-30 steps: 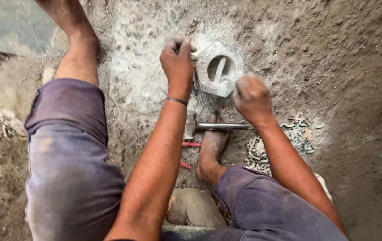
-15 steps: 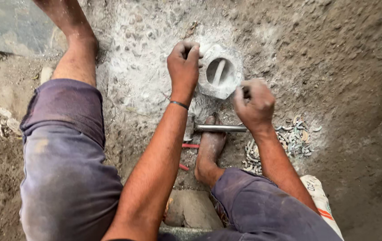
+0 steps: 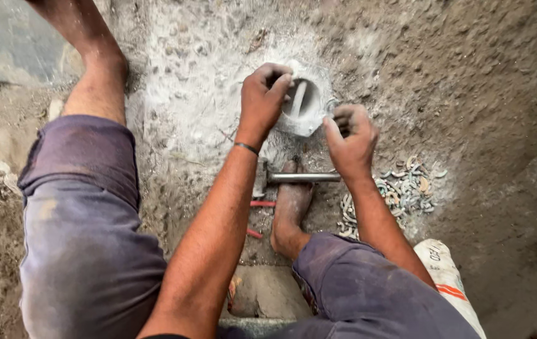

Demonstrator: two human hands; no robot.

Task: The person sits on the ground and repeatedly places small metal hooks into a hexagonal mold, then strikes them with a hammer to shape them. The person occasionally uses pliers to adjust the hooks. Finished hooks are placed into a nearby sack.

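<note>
White powder is spread over the ground (image 3: 180, 94) around a pale, ring-shaped casting (image 3: 306, 103), which is seated in the dirt at about 12 o'clock from the seated person's feet. A straight bar is seen across the casting's round opening.

The left hand (image 3: 262, 103) is clamped on the casting's rim at its 9 o'clock edge, fingers curled over the lip. The right hand (image 3: 351, 139) is closed in a fist at the casting's 4 o'clock edge; what is gripped inside it cannot be told, since the fingers cover it.

A hammer (image 3: 293, 178) is laid flat at 6 o'clock from the casting, its metal handle resting across the toes of the right foot (image 3: 288, 207). A heap of small curved metal pieces (image 3: 400, 188) lies at 4 o'clock, near the right wrist. A red-handled tool (image 3: 259, 204) is partly hidden beneath the left forearm.

Risks, as judged: the casting may crack or slip if it is pulled unevenly, because it is held at the rim only. The hammer may be rolled off the foot if the leg is shifted. Bare toes are exposed to any dropped piece.

A printed sack (image 3: 450, 282) is cut off at the lower edge. The casting's underside is buried and cannot be made out.
</note>
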